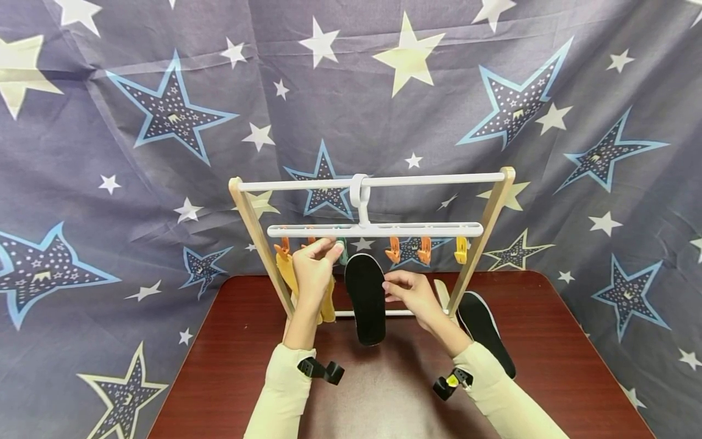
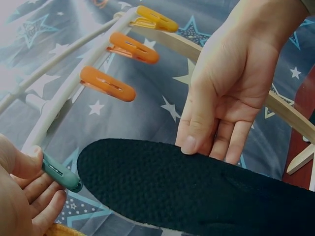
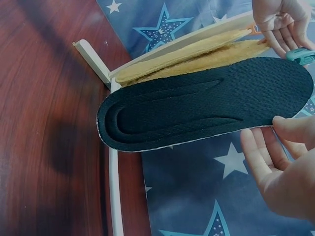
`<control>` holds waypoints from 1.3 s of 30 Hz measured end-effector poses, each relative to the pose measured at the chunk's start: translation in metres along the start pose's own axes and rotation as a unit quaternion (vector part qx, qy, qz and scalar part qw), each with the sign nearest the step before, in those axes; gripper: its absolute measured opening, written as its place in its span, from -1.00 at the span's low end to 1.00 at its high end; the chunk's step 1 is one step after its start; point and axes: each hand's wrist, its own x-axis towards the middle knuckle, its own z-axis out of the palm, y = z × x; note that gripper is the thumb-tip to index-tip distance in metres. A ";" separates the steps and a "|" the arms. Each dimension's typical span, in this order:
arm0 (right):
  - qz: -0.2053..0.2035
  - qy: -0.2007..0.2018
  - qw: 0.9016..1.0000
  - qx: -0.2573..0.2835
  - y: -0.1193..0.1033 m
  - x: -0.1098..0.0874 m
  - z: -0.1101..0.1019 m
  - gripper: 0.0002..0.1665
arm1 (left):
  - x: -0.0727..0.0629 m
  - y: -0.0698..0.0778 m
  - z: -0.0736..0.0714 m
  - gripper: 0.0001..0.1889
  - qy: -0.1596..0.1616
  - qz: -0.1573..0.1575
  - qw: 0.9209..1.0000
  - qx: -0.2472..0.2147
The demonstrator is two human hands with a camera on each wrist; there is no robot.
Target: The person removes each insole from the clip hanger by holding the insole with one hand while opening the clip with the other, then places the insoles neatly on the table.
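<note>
In the head view a black insole [image 1: 366, 302] stands upright below a white clip hanger [image 1: 417, 230]. My right hand [image 1: 415, 297] pinches its right edge between thumb and fingers. My left hand [image 1: 314, 271] pinches a green clip [image 2: 60, 174] on the hanger, thumb on one side and fingers on the other. In the left wrist view the clip's tip meets or nearly meets the insole's rounded end; whether it grips the insole I cannot tell. The right wrist view shows the insole's ridged heel end pointing away from the hands.
A wooden rack [image 1: 258, 228] with a white top bar bears the hanger. Yellow insoles [image 3: 192, 59] hang at the left. Orange clips [image 1: 425, 251] and a yellow clip [image 1: 461, 251] hang right of the insole. Another black insole [image 1: 485, 332] lies on the red-brown table [image 1: 548, 353].
</note>
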 end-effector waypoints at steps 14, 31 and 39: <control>-0.001 0.004 1.000 0.008 -0.001 -0.004 -0.024 -0.67 | 0.001 -0.002 -0.001 -0.82 -0.007 -0.003 1.000 0.000; 0.006 0.020 1.000 0.012 -0.005 -0.004 -0.052 -0.65 | -0.002 -0.002 0.002 -0.78 0.002 0.013 1.000 -0.010; -0.003 0.032 0.999 0.033 -0.005 -0.006 -0.059 -0.67 | -0.005 -0.002 0.005 -0.77 0.017 0.011 1.000 0.001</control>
